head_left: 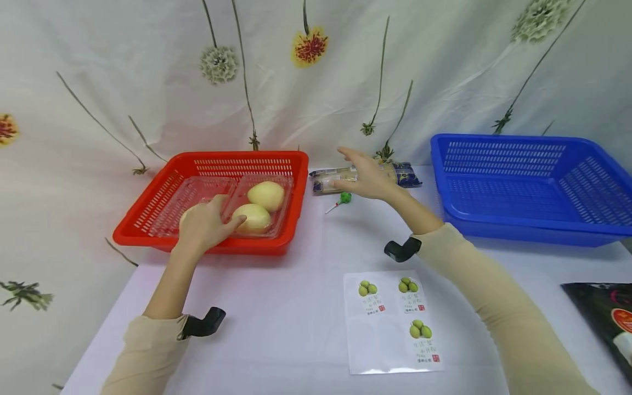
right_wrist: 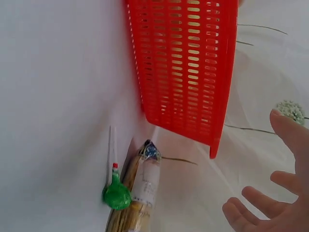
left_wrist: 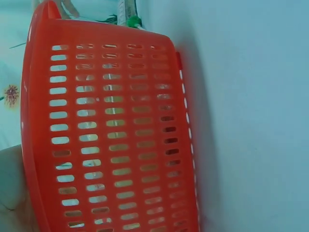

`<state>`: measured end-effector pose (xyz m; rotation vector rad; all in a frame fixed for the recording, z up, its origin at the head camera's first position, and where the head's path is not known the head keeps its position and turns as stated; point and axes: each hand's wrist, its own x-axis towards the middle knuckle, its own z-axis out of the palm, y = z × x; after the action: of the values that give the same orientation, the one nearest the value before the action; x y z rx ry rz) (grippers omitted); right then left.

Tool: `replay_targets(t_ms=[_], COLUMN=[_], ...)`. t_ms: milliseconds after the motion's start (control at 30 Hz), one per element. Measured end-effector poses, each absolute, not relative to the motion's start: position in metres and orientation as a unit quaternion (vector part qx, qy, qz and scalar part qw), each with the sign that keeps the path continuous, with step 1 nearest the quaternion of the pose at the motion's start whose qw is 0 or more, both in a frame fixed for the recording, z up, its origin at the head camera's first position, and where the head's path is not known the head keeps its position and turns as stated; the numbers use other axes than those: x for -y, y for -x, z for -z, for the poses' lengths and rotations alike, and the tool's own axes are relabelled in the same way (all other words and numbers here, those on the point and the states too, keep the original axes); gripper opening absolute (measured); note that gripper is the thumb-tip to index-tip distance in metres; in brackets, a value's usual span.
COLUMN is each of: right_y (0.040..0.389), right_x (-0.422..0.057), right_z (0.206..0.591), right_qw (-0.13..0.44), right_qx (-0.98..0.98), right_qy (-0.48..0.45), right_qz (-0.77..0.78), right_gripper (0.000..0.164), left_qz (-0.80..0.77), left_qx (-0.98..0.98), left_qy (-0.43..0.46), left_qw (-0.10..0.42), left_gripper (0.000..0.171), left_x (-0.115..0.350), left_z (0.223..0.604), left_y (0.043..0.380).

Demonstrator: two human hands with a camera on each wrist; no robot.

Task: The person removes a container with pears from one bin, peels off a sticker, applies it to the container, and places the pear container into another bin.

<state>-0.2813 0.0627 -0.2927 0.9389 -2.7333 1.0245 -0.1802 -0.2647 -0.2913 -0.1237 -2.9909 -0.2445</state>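
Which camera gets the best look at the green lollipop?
The right wrist view: the green lollipop shows large, stick included. The head view has it smaller; the left wrist view, just a small bit beyond the red basket.

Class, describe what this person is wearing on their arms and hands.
The left sleeve and right sleeve are plain beige. A bent black left fitting and similar right fitting jut out at the sleeve ends. The left hand and right hand wear no gloves.
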Motion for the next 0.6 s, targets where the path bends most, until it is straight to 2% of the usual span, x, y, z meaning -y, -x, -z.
replay_targets(t_ms=[133, 367, 600], right_y=[0.289, 0.304, 0.323], right_x=[-0.035, 0.007, 0.043], right_z=[0.29, 0.284, 0.279], right_qw=[0.029, 0.017, -0.035], right_qx=[0.873, 0.848, 0.878], right_qy=[-0.312, -0.297, -0.314], right_qz=[-0.373, -0.438, -0.36], right_gripper=[0.072, 0.052, 0.053], left_qz=[0.097, 0.116, 0.127], left_qx=[0.994, 0.993, 0.991], left_qy=[0.025, 0.015, 0.0], left_qw=[0.051, -0.009, -0.052], left_gripper=[0.055, 0.061, 0.069], left_x=[0.27, 0.271, 0.265], left_z=[0.294, 0.294, 0.29], left_y=[0.178, 0.182, 0.185])
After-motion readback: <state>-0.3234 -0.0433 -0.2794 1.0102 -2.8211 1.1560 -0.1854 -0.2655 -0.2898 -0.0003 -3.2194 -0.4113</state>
